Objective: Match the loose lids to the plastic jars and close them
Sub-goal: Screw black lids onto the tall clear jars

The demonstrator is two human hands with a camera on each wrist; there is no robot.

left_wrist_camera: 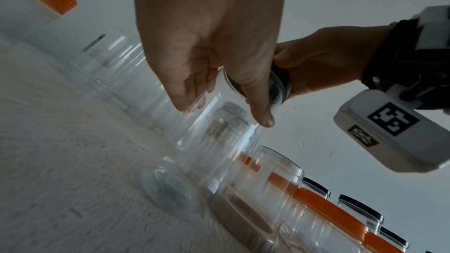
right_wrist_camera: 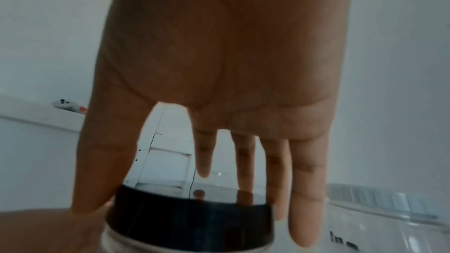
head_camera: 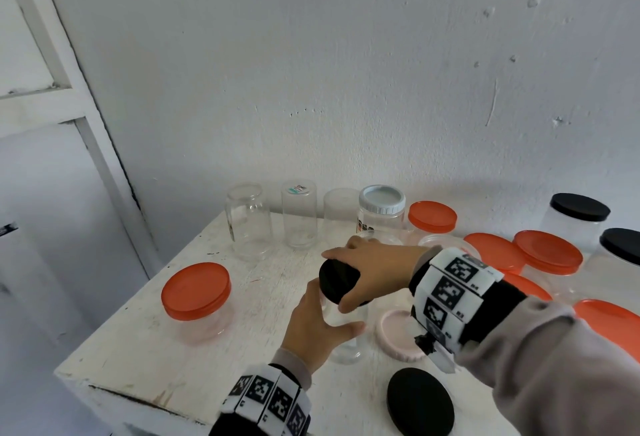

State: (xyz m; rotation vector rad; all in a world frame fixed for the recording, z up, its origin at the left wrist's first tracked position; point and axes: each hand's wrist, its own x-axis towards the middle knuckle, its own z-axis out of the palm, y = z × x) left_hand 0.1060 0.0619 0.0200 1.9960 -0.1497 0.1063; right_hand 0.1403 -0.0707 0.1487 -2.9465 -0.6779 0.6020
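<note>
A clear plastic jar point(head_camera: 346, 338) stands upright near the front middle of the white table point(head_camera: 145, 349). My left hand point(head_camera: 322, 321) grips its side, thumb on one side and fingers on the other, as the left wrist view shows on the jar point(left_wrist_camera: 219, 141). On the jar's mouth sits a small black lid point(head_camera: 334, 278), slightly tilted. My right hand point(head_camera: 351, 281) holds this lid from above, thumb and fingers curled round the rim. The right wrist view shows the black lid point(right_wrist_camera: 190, 218) between thumb and fingers.
A loose black lid point(head_camera: 420, 401) and a pink lid point(head_camera: 398, 335) lie near the front right. An orange-lidded jar point(head_camera: 195, 292) stands left. Open clear jars point(head_camera: 247, 221) and a white-lidded jar point(head_camera: 381, 208) line the back wall. Orange-lidded point(head_camera: 547, 252) and black-lidded jars point(head_camera: 578, 214) crowd the right.
</note>
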